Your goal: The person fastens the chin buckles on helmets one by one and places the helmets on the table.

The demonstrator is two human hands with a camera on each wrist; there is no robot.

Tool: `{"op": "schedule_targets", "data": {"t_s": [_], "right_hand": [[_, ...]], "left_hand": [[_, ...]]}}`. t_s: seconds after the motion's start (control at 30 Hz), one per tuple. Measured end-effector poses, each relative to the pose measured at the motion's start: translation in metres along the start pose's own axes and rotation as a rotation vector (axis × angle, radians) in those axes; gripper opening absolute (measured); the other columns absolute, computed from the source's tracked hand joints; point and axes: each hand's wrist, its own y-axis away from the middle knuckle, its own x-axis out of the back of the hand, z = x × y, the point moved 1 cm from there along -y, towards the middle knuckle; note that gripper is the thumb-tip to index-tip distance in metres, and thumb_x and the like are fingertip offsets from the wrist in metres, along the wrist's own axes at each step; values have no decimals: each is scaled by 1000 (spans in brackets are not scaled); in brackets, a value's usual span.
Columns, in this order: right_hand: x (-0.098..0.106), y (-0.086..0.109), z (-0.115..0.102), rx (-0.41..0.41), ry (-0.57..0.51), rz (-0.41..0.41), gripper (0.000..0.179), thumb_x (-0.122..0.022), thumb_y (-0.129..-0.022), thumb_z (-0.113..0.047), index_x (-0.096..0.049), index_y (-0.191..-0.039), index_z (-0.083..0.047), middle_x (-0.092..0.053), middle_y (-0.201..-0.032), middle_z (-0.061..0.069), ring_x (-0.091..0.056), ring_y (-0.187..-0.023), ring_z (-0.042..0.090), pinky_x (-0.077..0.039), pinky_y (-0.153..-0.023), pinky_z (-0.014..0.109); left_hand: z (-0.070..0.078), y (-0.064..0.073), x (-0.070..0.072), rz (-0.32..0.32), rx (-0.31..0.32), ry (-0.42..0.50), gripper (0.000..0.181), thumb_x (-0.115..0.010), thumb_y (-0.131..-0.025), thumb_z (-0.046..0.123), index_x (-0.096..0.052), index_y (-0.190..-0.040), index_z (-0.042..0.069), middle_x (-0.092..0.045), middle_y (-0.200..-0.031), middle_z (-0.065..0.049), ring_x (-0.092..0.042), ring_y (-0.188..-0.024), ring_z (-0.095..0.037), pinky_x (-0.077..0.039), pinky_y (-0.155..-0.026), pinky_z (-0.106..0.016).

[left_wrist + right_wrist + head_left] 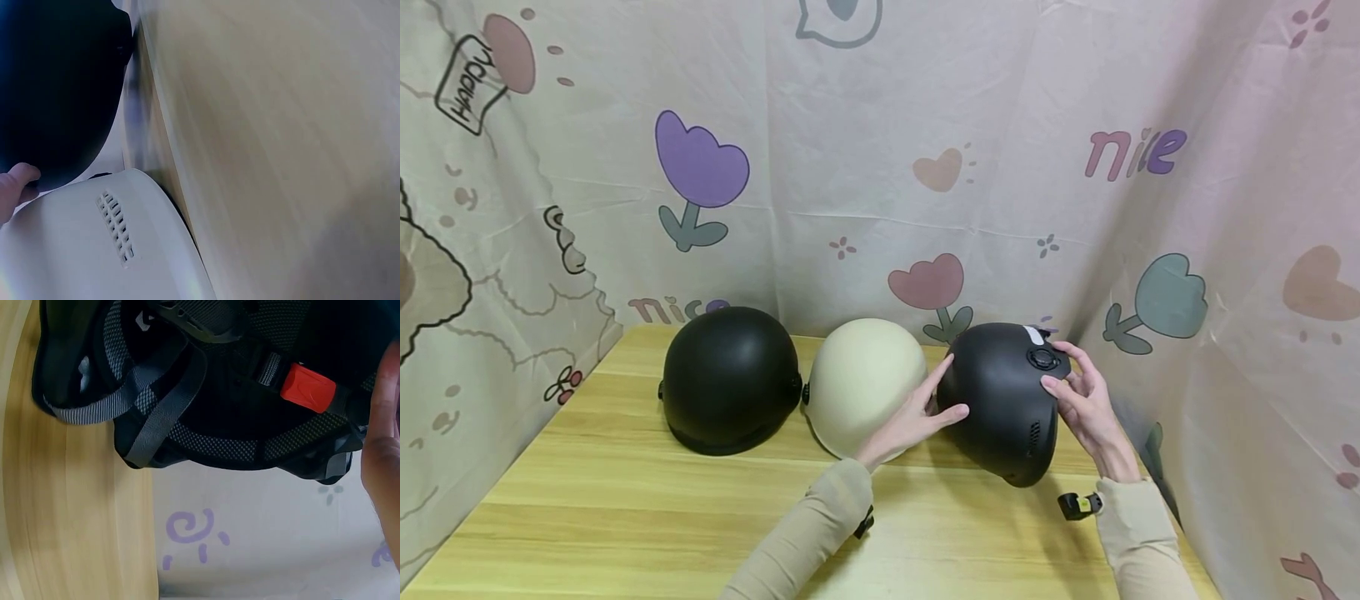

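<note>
A matte black helmet (992, 400) is tilted between both hands at the right of the row in the head view. My right hand (1090, 408) grips its right rim, thumb on the outer shell near a round vent. Against its left side, my left hand (913, 417) presses with thumb and fingers spread. The right wrist view shows the helmet's padded inside (212, 437), grey straps (165, 422) and a red buckle (308, 387). A cream helmet (865, 379) sits just left of it, partly behind the left hand.
Another black helmet (730, 379) stands at the left of the row, close beside the cream one. All are on a wooden table (625, 517). A printed curtain (850, 150) hangs behind the table and along both sides.
</note>
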Motion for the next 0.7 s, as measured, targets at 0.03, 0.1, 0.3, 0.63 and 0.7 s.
{"op": "schedule_targets", "data": {"t_s": [0.03,0.1,0.3,0.63,0.7], "right_hand": [[1,0,-1,-2,1,1,52,-48,-98,12,-40,-144,-11,-65,-118,2,-70,-95,11,-61,-78,24],[3,0,-2,-10,4,0,51,-48,-98,11,-41,-143,-12,-65,-118,2,-70,-95,11,-61,-78,24],[9,0,-6,-24,4,-10,49,-47,-99,9,-41,-143,-12,-66,-116,2,-71,-91,11,-61,-77,24],[22,1,-13,-76,-54,0,48,-46,-101,8,-40,-143,-13,-69,-113,3,-72,-87,10,-61,-76,24],[24,1,-15,-99,-35,-1,48,-47,-101,7,-41,-143,-16,-69,-114,2,-72,-89,10,-60,-76,24]], "left_hand": [[0,0,0,-4,1,-4,84,-66,-91,59,-11,-155,56,-19,-166,17,-43,-137,-17,-40,-114,-47],[0,0,-1,-14,-2,-9,84,-66,-91,59,-11,-155,57,-15,-167,18,-34,-149,-19,-36,-120,-49],[-1,-1,-4,-33,-14,-11,87,-66,-92,57,-9,-157,51,-9,-170,14,-21,-156,-25,-31,-123,-51],[2,-3,-8,-27,7,-142,88,-64,-92,60,-7,-158,50,-14,-169,14,-24,-155,-22,-30,-122,-56],[3,-4,-9,-32,11,-153,88,-64,-92,60,-6,-157,52,-13,-169,14,-22,-156,-22,-30,-122,-56]]}}
